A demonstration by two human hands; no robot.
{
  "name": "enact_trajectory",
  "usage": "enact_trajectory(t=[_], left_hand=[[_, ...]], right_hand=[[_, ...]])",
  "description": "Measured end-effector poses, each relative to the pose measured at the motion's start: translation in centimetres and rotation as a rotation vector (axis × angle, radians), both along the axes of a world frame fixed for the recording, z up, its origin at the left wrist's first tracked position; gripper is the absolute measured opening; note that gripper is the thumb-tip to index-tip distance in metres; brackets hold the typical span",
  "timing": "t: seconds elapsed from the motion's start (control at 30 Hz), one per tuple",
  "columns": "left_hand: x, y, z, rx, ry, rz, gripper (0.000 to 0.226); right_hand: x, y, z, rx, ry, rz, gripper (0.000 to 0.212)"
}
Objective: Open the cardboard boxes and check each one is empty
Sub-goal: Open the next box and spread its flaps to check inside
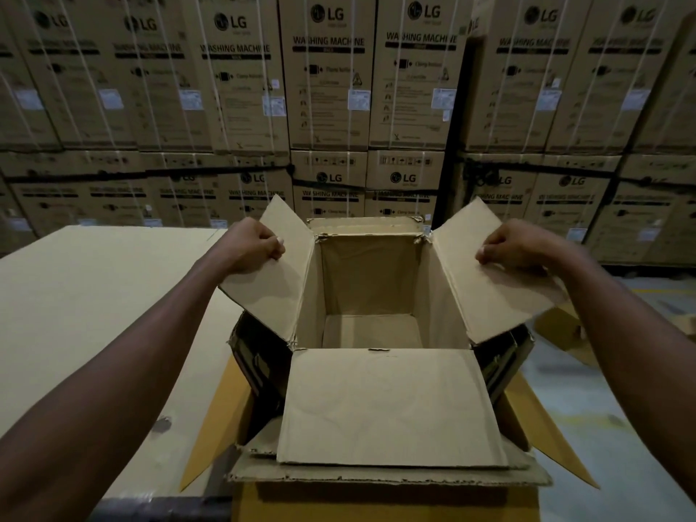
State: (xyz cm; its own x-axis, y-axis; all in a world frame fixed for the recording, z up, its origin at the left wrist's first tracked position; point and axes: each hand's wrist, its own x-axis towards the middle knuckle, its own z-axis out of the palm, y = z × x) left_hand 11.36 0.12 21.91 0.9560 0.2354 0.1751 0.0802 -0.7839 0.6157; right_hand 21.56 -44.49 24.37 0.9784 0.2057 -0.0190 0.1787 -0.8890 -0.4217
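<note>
The open cardboard box [371, 295] stands in front of the person, seated in a larger open carton [384, 480] beside a table [94, 295] covered with flat cardboard, and its bare inside bottom shows. The left hand [251, 246] has its grip pinched on the left flap [271, 273], the right hand [514, 244] on the right flap [493, 280], both spread outward. The near flap [388, 405] lies folded toward the person, with stacked LG washing machine cartons [331, 77] behind.

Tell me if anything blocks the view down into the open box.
Nothing visible does. The left hand and right hand hold the side flaps apart, the near flap folds toward the person, and the box floor shows bare.
</note>
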Motion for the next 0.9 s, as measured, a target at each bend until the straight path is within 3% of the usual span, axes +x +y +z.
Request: enact_trajectory(t=[0.1, 0.43, 0.57, 0.67, 0.9], left_hand=[[-0.2, 0.3, 0.0, 0.023, 0.007, -0.043, 0.027], [0.0, 0.9, -1.0, 0.116, 0.089, 0.032, 0.022], [0.5, 1.6, -2.3, 0.208, 0.309, 0.084, 0.019], [0.6, 2.0, -4.1, 0.133, 0.427, 0.072, 0.029], [-0.4, 1.1, -5.5, 0.225, 0.293, 0.107, 0.033]], right_hand=[[0.1, -1.4, -1.3, -0.003, 0.068, -0.012, 0.013], [-0.5, -1.7, -5.4, 0.039, -0.076, -0.107, 0.022], [-0.3, -1.5, -6.0, -0.036, -0.09, -0.138, 0.023], [-0.5, -0.7, -6.7, -0.074, -0.127, -0.138, 0.024], [-1.5, -0.4, -8.0, -0.038, -0.222, -0.192, 0.027]])
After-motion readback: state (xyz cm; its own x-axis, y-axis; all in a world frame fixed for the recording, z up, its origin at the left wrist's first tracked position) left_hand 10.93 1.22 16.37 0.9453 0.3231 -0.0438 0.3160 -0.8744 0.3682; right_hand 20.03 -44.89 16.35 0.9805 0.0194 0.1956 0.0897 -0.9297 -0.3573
